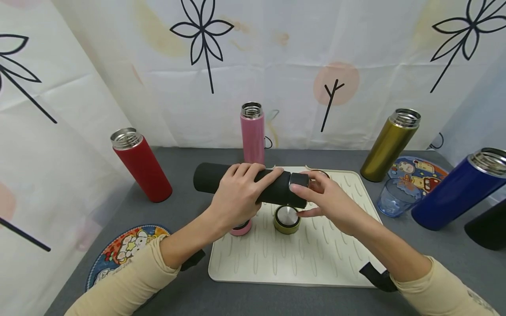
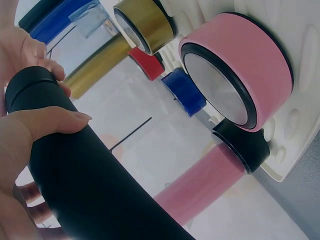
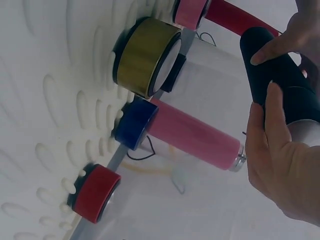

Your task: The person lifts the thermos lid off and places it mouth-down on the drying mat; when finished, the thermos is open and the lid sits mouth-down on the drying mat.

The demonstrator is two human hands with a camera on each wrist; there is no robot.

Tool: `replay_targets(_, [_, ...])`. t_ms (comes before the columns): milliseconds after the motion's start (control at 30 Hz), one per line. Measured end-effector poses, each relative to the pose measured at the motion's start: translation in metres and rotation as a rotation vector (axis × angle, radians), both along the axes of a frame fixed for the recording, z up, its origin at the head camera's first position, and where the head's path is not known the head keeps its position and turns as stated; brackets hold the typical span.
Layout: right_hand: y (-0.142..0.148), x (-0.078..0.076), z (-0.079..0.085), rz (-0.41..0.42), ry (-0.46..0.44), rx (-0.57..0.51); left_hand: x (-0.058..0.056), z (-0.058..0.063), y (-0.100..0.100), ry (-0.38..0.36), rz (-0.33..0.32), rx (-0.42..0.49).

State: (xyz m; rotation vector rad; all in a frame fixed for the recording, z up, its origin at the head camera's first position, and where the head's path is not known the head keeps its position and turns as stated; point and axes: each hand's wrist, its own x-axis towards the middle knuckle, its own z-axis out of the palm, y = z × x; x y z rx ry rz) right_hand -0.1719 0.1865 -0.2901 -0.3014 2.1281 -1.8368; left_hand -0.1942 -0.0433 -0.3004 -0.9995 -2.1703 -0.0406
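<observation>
My left hand grips the body of a black bottle, which lies sideways above the tray. Around the bottle's right end, my right hand holds its black lid with thumb and fingers. The left wrist view shows the lid seated at the bottle's end. Below the bottle, a gold lid and a pink lid sit on the white tray. The wrist views also show a blue lid, a red lid and another black lid there.
Lidless bottles stand around the tray: red at left, pink behind, gold and blue at right. A clear cup is beside the blue one. Cartoon-printed round mats lie on both sides.
</observation>
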Motion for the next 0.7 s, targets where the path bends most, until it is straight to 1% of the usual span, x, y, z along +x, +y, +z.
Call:
replay_targets(100, [0.003,0.0,-0.001,-0.005,0.08,0.081,0.0,0.0,0.0,-0.029,-0.009,0.003])
replay_targets(233, [0.007,0.0,-0.007,-0.002,0.232,0.169,0.0,0.001,-0.001,-0.069,-0.017,0.006])
replay_targets(400, [0.007,0.0,-0.015,0.001,0.453,0.182,0.001,0.004,-0.001,-0.104,-0.012,0.013])
replay_targets(600, [0.008,0.0,-0.02,0.003,0.725,0.235,0.001,0.004,-0.001,-0.122,-0.015,0.03])
replay_targets(633, [0.008,0.0,-0.02,0.005,0.761,0.246,0.001,0.004,-0.001,-0.121,-0.015,0.031])
replay_targets(667, [0.008,0.0,-0.02,0.004,0.776,0.256,0.001,0.004,-0.001,-0.12,-0.016,0.03])
replay_targets(700, [0.009,0.001,-0.019,0.004,0.762,0.251,0.001,0.004,-0.001,-0.118,-0.015,0.027])
